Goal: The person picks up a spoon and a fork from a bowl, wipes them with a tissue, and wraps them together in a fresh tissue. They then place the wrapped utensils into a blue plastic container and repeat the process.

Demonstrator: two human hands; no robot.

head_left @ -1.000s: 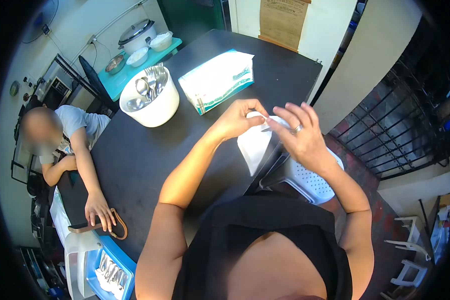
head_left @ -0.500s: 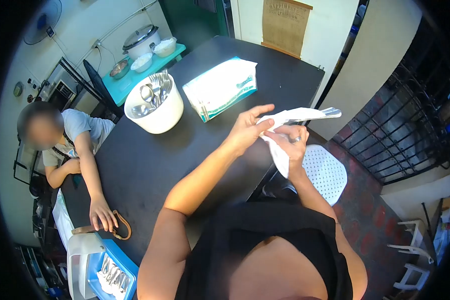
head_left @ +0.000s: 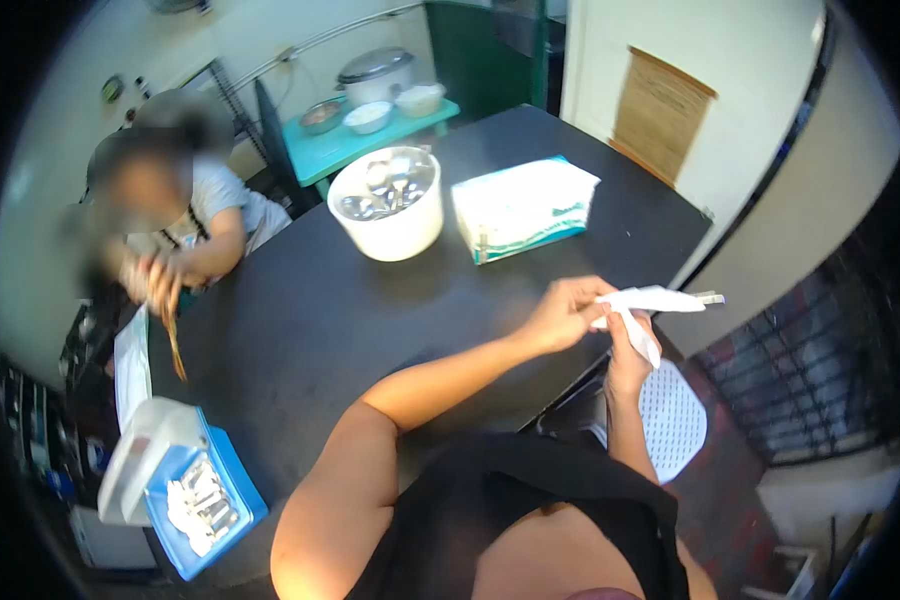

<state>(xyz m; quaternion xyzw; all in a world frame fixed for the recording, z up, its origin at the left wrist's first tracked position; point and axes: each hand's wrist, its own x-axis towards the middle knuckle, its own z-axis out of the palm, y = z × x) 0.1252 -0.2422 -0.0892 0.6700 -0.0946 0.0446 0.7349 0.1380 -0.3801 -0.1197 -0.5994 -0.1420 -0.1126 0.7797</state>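
A white paper napkin [head_left: 655, 299] is wrapped around some cutlery [head_left: 712, 299], whose metal handle ends stick out at the right. My left hand [head_left: 560, 315] pinches the napkin's left end between thumb and fingers. Below it, my right hand [head_left: 630, 355] grips the wrap, and a loose napkin corner hangs over its fingers. Both hands are above the right edge of the dark table [head_left: 320, 400]. Beyond them stands a pack of paper napkins [head_left: 520, 205]. To its left, a white tub [head_left: 390, 235] holds loose spoons and forks [head_left: 395, 190].
At the table's left corner, a blue container [head_left: 238, 465] with its lid open holds several napkin-wrapped bundles [head_left: 200, 505]. A co-worker [head_left: 235, 200] sits at the left, holding a brown strap [head_left: 177, 350]. A white perforated stool [head_left: 675, 420] is below the table's right edge.
The view has shifted, so the table things appear lower and further right. The napkin is wrapped more tightly, with less cutlery showing. The co-worker's hand has risen from the table with the strap.
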